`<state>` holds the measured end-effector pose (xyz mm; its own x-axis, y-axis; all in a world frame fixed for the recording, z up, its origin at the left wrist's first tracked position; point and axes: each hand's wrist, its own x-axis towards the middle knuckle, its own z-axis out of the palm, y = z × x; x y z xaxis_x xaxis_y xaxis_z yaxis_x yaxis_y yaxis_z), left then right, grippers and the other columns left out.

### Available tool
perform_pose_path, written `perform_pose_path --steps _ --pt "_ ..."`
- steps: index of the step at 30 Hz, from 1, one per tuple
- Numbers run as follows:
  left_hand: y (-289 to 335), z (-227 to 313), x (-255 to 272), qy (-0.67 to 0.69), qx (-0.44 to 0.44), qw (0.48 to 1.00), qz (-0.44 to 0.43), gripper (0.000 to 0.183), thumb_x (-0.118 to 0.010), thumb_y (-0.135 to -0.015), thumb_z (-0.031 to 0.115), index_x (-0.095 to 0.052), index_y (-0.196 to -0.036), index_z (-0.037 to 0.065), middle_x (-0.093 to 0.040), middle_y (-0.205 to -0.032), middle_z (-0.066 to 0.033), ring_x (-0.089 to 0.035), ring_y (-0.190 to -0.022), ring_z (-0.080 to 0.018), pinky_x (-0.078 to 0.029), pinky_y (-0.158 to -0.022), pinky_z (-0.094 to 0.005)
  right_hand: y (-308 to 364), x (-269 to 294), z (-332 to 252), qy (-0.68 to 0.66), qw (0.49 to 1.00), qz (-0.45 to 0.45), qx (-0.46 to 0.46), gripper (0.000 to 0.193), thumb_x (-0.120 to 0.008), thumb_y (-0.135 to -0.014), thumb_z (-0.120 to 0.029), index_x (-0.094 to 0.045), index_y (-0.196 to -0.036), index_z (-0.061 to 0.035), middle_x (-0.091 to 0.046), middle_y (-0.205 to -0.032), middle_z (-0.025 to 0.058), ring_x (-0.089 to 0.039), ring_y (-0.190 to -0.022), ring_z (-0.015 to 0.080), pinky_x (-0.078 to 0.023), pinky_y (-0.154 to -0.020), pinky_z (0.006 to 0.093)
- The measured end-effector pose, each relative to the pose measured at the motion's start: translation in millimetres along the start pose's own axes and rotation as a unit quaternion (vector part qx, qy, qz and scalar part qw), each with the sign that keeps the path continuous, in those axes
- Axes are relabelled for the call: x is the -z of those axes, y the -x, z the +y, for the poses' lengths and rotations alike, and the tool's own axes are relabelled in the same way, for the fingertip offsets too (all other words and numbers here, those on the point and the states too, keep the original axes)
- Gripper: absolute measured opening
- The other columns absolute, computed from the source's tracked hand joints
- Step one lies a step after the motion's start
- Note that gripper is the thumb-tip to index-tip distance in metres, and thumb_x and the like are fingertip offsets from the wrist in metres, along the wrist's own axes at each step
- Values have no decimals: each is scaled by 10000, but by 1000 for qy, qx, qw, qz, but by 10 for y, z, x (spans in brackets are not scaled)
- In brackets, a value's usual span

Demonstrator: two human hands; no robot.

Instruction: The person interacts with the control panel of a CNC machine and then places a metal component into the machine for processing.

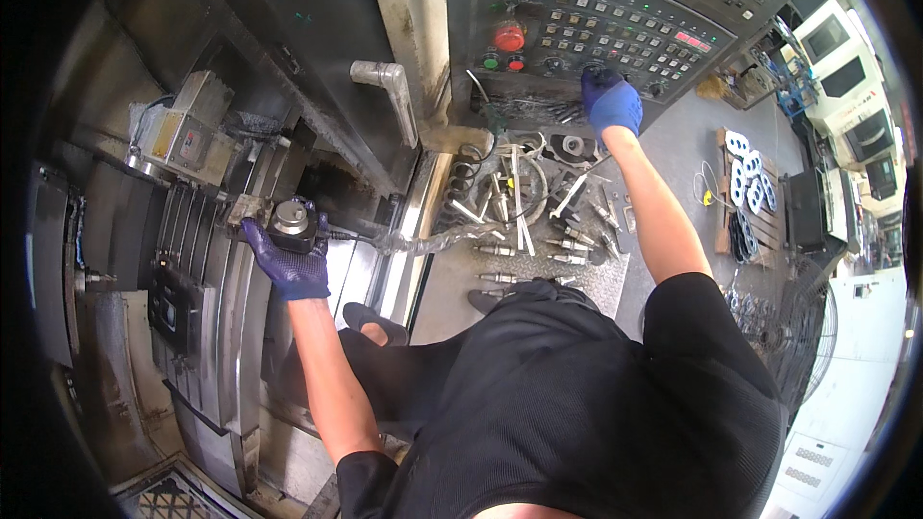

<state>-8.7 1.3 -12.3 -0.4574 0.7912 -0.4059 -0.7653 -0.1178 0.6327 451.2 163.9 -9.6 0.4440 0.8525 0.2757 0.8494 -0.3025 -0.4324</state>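
My left hand (286,264), in a purple-blue glove, is wrapped round a black handwheel pendant (291,221) with a silver dial on top. It holds the pendant inside the machine opening, next to a metal block (251,210). A cable wrapped in clear plastic (423,243) runs from the pendant to the right. My right hand (611,104), in a blue glove, reaches up to the lower edge of the machine's control panel (534,0). Its fingers are closed round a dark rotary knob (595,68), which they partly hide.
A red emergency button (509,36) sits left of my right hand. Below the panel, several tool holders (569,244) and hand tools lie on a metal surface. The machine door handle (389,96) stands between my arms. White parts (748,173) lie on a pallet at right; a fan (793,317) stands nearer.
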Motion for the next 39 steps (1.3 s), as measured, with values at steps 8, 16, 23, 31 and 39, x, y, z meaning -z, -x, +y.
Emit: perform_pose_path --steps 8,16,23,31,39 --pt "-39 -17 45 -6 -7 1000 -9 605 -539 -871 646 -549 -1268 190 -633 -1156 -74 -626 -990 -288 -443 -939 -527 790 -349 -305 -16 966 -83 246 399 -602 -901 -374 -644 -1201 -114 -652 -1158 197 -648 -1029 348 -521 -886 424" --pt "-32 22 45 20 3 1000 -12 596 -533 -876 639 -542 -1278 200 -625 -1178 -74 -626 -992 -286 -437 -949 -533 781 -459 -925 25 933 -98 346 671 -634 -841 -318 -385 -1421 -91 -394 -1472 172 -553 -1168 398 -492 -957 471" --pt "-46 27 31 14 -12 1000 -12 578 -510 -890 634 -565 -1239 176 -629 -1140 -89 -619 -971 -295 -460 -900 -514 773 -426 -930 27 932 -121 341 713 -636 -836 -323 -352 -1448 -93 -348 -1504 177 -566 -1142 417 -493 -954 476" --pt "-4 5 -41 16 -1 1000 11 578 -491 -896 638 -579 -1220 168 -630 -1135 -102 -618 -960 -294 -486 -849 -489 815 -452 -642 -43 918 -111 379 554 -619 -859 -303 -493 -1351 -84 -548 -1315 203 -617 -1051 388 -518 -872 464" --pt "1 -15 -146 0 -5 1000 9 592 -494 -894 632 -574 -1227 150 -635 -1125 -113 -620 -948 -294 -499 -817 -483 855 -657 370 -248 953 -101 145 335 -583 -915 -352 -685 -1087 -84 -692 -972 214 -658 -926 400 -526 -797 405"
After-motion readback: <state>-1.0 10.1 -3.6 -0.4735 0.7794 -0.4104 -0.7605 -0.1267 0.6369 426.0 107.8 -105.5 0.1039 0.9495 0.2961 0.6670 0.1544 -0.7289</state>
